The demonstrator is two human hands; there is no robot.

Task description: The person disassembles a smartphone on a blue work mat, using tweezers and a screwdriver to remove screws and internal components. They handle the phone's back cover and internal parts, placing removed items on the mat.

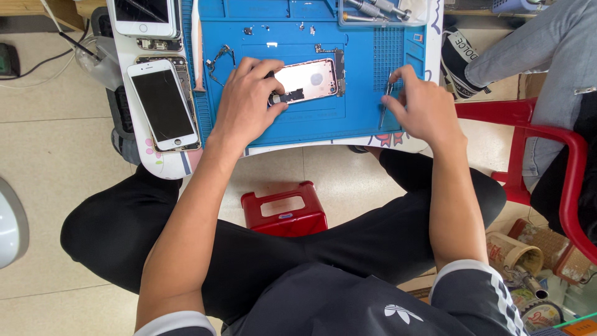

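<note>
From the head camera, the person is sitting at a small white table point(163, 167) covered by a blue work mat point(311, 121), and the left hand point(245, 99) is pressing down on an opened phone housing point(308, 79), a pinkish metal shell lying flat near the mat's middle with its long axis running left to right. The left fingers are curling over the shell's left end, gripping it there, with the thumb lying along its lower edge beside a dark part. The right hand point(423, 106) is sitting to the right of the shell, apart from it, its fingers pinching a pair of thin metal tweezers point(385, 102) that are standing nearly upright with the tips pointing down at the mat. The shell therefore lies to the left of the tweezers, and the left hand is the nearer one, already touching it. A clear tray point(379, 12) at the mat's top edge is holding screwdrivers. Two phones with screens point(163, 104) are lying on the table's left side. A red stool point(285, 208) is standing on the floor below.
</note>
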